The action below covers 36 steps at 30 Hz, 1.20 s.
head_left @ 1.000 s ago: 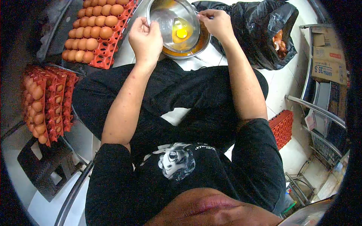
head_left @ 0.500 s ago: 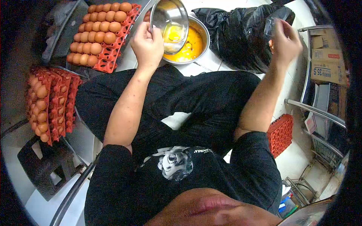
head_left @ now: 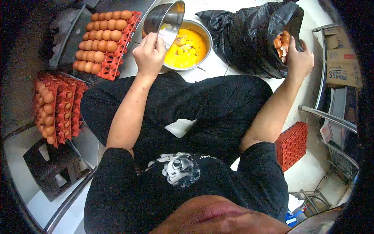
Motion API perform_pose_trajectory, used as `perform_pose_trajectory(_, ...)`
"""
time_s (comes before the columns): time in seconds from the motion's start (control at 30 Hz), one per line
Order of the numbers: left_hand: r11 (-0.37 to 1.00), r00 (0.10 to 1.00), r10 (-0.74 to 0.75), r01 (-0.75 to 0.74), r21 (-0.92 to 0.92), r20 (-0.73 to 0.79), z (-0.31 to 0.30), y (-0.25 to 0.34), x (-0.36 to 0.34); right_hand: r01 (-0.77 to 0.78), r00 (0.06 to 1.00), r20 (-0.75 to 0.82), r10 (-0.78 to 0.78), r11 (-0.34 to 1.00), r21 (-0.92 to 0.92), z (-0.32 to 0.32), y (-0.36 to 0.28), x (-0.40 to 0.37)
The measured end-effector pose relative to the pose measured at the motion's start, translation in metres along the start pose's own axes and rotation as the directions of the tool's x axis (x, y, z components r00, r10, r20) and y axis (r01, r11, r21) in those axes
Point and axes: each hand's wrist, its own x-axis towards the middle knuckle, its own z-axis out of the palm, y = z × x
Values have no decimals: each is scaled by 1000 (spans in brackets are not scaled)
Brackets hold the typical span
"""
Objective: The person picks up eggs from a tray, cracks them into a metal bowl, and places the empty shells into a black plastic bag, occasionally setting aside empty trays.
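My left hand (head_left: pixel 149 54) grips the rim of a small steel bowl (head_left: pixel 165 21), which is tipped steeply over the left side of a larger steel pot (head_left: pixel 209 43). Yellow yolks and liquid egg (head_left: pixel 186 50) lie in the pot. At the right, my right hand (head_left: pixel 300 58) is at the mouth of a black plastic bag (head_left: pixel 245 43), fingers apart with nothing visible between them. Broken brown eggshells (head_left: pixel 283 45) show in the bag's opening, just beside the fingers.
Brown eggs (head_left: pixel 101 35) stand in a red tray (head_left: pixel 113 64) at the upper left. Stacked egg trays (head_left: pixel 60 109) are at the far left, above a black stool (head_left: pixel 52 167). Red trays (head_left: pixel 292 146), a metal rail (head_left: pixel 329 117) and a cardboard box (head_left: pixel 341 70) are on the right.
The small bowl has tilted further, and the egg seen in it no longer shows there. My right hand has moved slightly down, and the bag's opening with shells is now more visible.
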Motion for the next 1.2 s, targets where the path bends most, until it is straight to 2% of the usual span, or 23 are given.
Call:
perform_pose_trajectory(0.03,1000,1000,1,-1,3,-5,1,0,0,2,1000,-3,-2,1000,5,4,0,-3)
perform_pose_trajectory(0.1,1000,1000,-12,12,-4,-9,2,-2,-1,20,970,-237,-51,991,-130,10,-6,-11)
perform_pose_trajectory(0.2,976,977,-204,198,-85,-62,7,-2,-3,-31,984,-180,-13,970,-241,7,-20,-16)
perform_pose_trajectory(0.27,865,888,-459,443,-234,-18,4,-2,-1,130,959,-266,-93,984,124,13,-9,-3)
perform_pose_trajectory(0.33,761,806,-591,562,-324,12,15,-19,-10,310,906,-376,-195,911,272,-6,-46,-6)
perform_pose_trajectory(0.4,658,742,-670,608,-444,25,26,-25,-17,184,981,-75,-180,727,661,-18,-105,-19)
perform_pose_trajectory(0.43,611,702,-710,646,-457,43,33,-25,-20,304,940,-72,-335,721,623,-6,-132,-20)
perform_pose_trajectory(0.47,608,682,-728,691,-392,71,27,-17,-18,187,911,163,-378,734,653,-15,-173,-39)
perform_pose_trajectory(0.53,527,633,-770,698,-485,73,38,-14,-21,-37,702,511,-497,691,722,-27,-255,-81)
perform_pose_trajectory(0.57,542,651,-753,693,-475,92,42,-15,-24,248,687,173,-706,451,857,38,-282,-104)
perform_pose_trajectory(0.6,665,730,-682,589,-460,-51,50,-12,-29,451,467,84,-880,319,833,48,-343,-154)
perform_pose_trajectory(0.63,757,795,-606,567,-324,-25,67,-19,-39,476,367,101,-925,280,833,24,-368,-181)
perform_pose_trajectory(0.67,836,852,-523,517,-183,20,84,-27,-49,521,247,353,-903,431,737,27,-397,-205)
perform_pose_trajectory(0.7,795,835,-549,508,-332,-40,100,-29,-63,508,217,179,-960,268,819,31,-410,-227)
perform_pose_trajectory(0.73,740,814,-574,473,-478,-83,108,-24,-70,583,181,208,-961,276,764,26,-418,-239)
perform_pose_trajectory(0.77,649,785,-617,543,-533,49,95,-17,-62,662,162,444,-881,430,614,32,-431,-251)
perform_pose_trajectory(0.8,549,754,-627,606,-576,196,80,-15,-54,744,100,530,-842,417,522,0,-431,-247)
perform_pose_trajectory(0.9,578,768,-584,620,-531,263,69,-13,-45,814,192,527,-828,435,386,-15,-424,-252)
perform_pose_trajectory(0.93,584,778,-574,607,-538,255,71,-11,-40,743,337,464,-819,534,404,-14,-422,-256)
perform_pose_trajectory(0.97,583,781,-573,601,-548,247,72,-9,-37,721,368,460,-808,560,408,-17,-418,-254)
perform_pose_trajectory(1.03,568,776,-583,600,-563,240,73,-5,-31,663,322,521,-791,581,472,-16,-417,-242)
perform_pose_trajectory(1.13,550,755,-616,616,-565,225,69,-3,-27,649,262,456,-851,505,569,-12,-418,-236)
perform_pose_trajectory(1.2,550,736,-649,630,-548,194,68,0,-26,596,303,474,-827,553,583,-31,-411,-219)
